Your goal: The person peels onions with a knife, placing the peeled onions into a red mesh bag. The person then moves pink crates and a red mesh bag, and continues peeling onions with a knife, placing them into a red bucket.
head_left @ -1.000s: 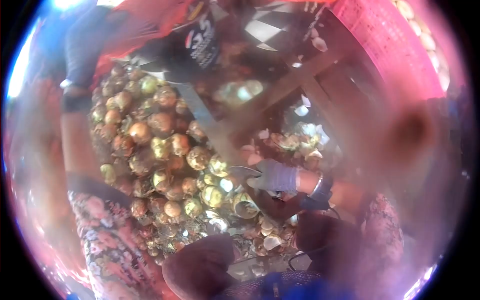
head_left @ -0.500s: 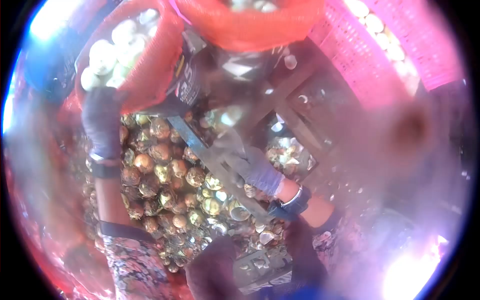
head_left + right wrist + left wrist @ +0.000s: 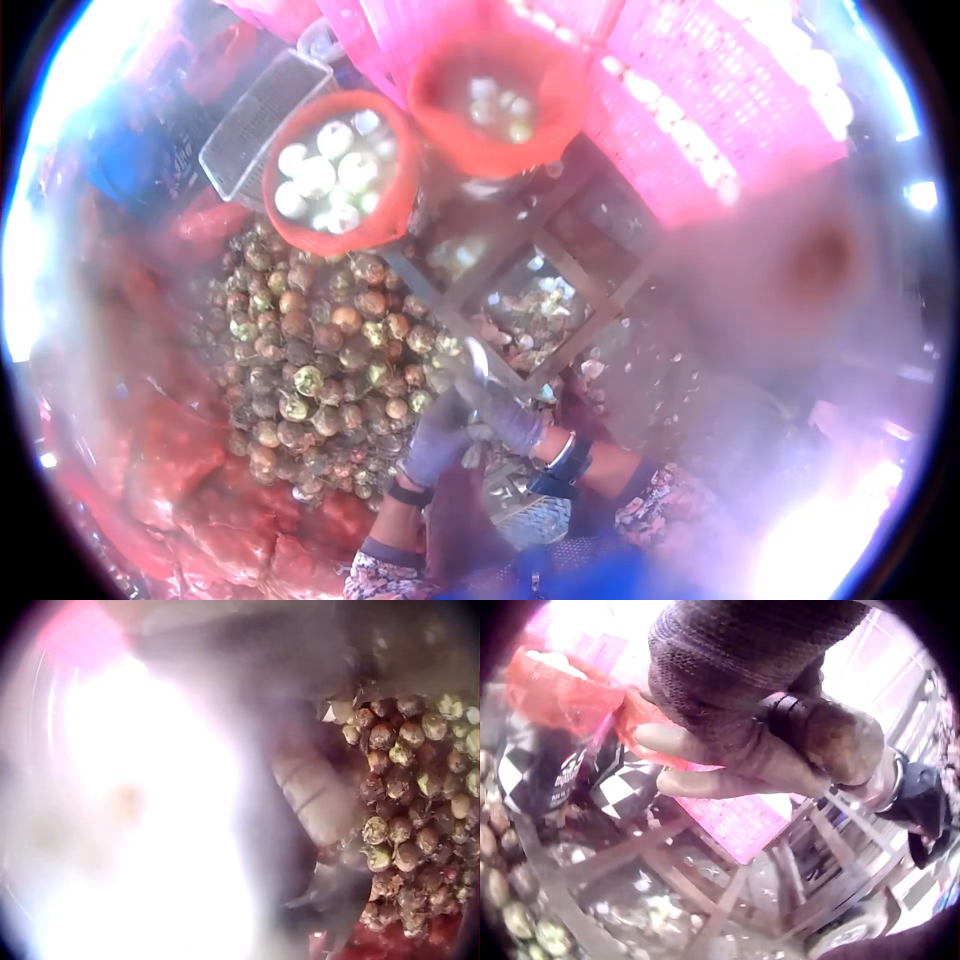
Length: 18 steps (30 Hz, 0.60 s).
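Low in the head view, my two gloved hands are close together beside a heap of brown-skinned onions (image 3: 330, 340). My right hand (image 3: 512, 420) grips a knife whose bright curved blade (image 3: 478, 358) points away from me. Just left of it is my left hand (image 3: 437, 437), in a grey-purple knit glove with bare fingertips. In the left wrist view it holds a brown, roundish onion (image 3: 847, 746), partly covered by the fingers (image 3: 705, 782). The right wrist view is blurred and glaring; a bare fingertip (image 3: 322, 810) shows there in front of the heap.
Two containers with orange-red rims, the left bucket (image 3: 400, 200) and the right bucket (image 3: 560, 140), hold peeled white onions. A pink basket (image 3: 640, 170) stands behind on the right. A dark crossbar frame (image 3: 570, 360) encloses peelings (image 3: 535, 300). Red sheeting (image 3: 170, 440) lies left.
My left hand moved from the heap's left side up to the left bucket, then came back down beside my right hand. The view has shifted, bringing both buckets into sight.
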Tool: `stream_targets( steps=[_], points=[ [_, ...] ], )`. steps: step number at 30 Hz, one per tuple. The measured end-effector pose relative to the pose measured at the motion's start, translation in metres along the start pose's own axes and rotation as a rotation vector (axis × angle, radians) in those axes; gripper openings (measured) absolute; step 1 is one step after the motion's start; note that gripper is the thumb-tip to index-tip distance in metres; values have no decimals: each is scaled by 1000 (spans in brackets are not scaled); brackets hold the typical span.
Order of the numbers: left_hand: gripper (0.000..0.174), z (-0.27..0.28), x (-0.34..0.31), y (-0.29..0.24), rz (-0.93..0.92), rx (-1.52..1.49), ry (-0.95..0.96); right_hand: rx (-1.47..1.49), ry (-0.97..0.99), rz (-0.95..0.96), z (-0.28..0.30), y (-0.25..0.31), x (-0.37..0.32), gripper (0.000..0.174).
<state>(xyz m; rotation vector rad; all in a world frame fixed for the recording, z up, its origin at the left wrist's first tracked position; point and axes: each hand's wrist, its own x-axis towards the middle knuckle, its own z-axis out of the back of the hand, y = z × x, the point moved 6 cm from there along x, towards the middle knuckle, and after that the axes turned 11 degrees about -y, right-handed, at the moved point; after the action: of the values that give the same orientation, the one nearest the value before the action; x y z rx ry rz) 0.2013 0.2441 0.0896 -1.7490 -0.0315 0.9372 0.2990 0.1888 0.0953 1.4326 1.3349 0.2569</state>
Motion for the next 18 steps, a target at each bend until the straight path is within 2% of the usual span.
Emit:
stream_targets(
  steps=[1,2,4,5,6,7,8,9,11,14,16,18],
  points=[
    [48,8,-17,0,78,-62,-40,-111,65,-5,-11,11,-12,55],
    [45,20,-29,-4,152,-129,-69,-242,50,2,-16,8,-9,55],
    [36,44,-57,-44,115,-181,-169,-505,28,10,-26,2,-5,55],
    [33,59,-73,-63,103,-214,-218,-762,1,238,-32,35,-1,57],
    [29,69,-88,-77,101,-391,-188,-789,-73,169,-24,58,-14,60],
    [26,80,-104,-92,108,-566,-156,-811,-146,99,-34,118,-34,63],
    [24,90,-122,-106,123,-736,-121,-872,-289,203,-14,122,-35,63],
    [20,103,-141,-126,88,-513,-223,-925,-431,313,8,128,-37,62],
    [21,131,-160,-114,88,-595,-352,-1001,-449,447,-14,226,-83,63],
    [20,164,-194,-109,49,-558,-435,-1190,-579,374,43,246,-90,57],
    [16,182,-212,-108,54,-437,-486,-1227,-698,388,52,253,-106,56],
    [13,196,-222,-99,74,-411,-520,-1169,-846,492,54,266,-122,55]
  ],
)
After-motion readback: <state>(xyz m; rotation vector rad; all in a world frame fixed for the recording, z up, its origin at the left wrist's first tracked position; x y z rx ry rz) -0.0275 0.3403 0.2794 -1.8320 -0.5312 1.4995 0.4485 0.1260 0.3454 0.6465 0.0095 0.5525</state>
